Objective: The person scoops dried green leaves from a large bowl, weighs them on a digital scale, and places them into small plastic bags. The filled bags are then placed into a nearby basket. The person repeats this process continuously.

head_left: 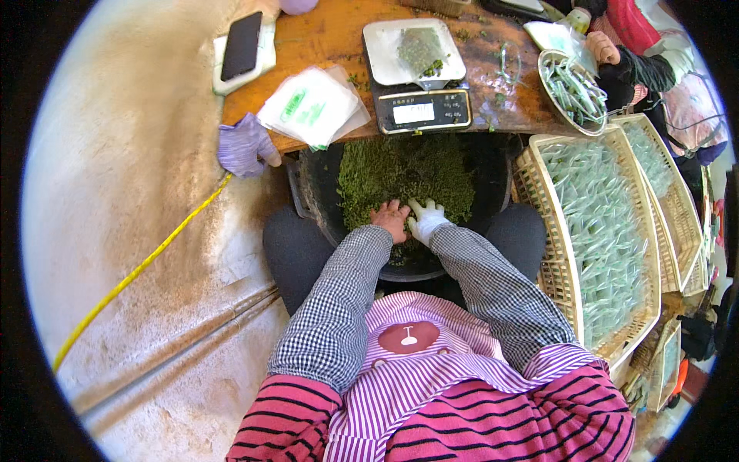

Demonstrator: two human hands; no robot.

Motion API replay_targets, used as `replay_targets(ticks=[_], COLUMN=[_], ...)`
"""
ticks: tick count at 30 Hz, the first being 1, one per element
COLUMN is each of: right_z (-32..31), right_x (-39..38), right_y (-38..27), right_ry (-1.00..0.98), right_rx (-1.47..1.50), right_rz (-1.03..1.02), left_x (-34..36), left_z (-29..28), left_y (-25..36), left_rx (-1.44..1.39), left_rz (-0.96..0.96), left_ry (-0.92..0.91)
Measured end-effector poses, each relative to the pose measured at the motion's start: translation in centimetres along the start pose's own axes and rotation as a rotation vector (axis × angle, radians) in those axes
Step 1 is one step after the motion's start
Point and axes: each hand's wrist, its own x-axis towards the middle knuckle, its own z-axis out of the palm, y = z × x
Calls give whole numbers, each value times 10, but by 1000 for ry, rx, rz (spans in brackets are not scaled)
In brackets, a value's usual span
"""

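A big black tub (500, 173) sits between my knees, under the table's near edge, with a layer of small green berry-like pieces (408, 165) in it. My left hand (391, 220) is bare and rests on the near side of these pieces with its fingers spread. Close beside it, my right hand (426, 221) wears a white glove, its fingers also apart and touching the pieces. Neither hand grips anything that I can see. Beyond the tub, a digital scale (423, 109) carries a clear plastic bag (419, 52) partly filled with green pieces.
On the wooden table (331, 38) lie flat plastic bags (315, 106), a phone (242, 46) and an oval basket of small packets (576, 91). A purple glove (245, 146) hangs at its left edge. Crates of filled packets (600, 239) stand right, near another person's hand (603, 48). A yellow cord (146, 262) runs left.
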Motion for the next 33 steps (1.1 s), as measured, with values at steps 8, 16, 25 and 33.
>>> replay_targets(ticks=[8,16,25,33], right_z=[-57,-91,-55,-95], right_x=[-69,-28,12,-36], right_y=[-17,19,33,51], right_ry=[303,306,-168,35], right_rx=[199,-308,-189,1203], right_rz=[-172,-3,149,50], left_x=[-70,-90,-56,-24], left_z=[-22,-123,-218,-223], left_y=[24,38,73,80], left_rx=[-147,-680,-1085,-1253], left_rz=[56,179,154,226], left_ry=[430,992,876,838])
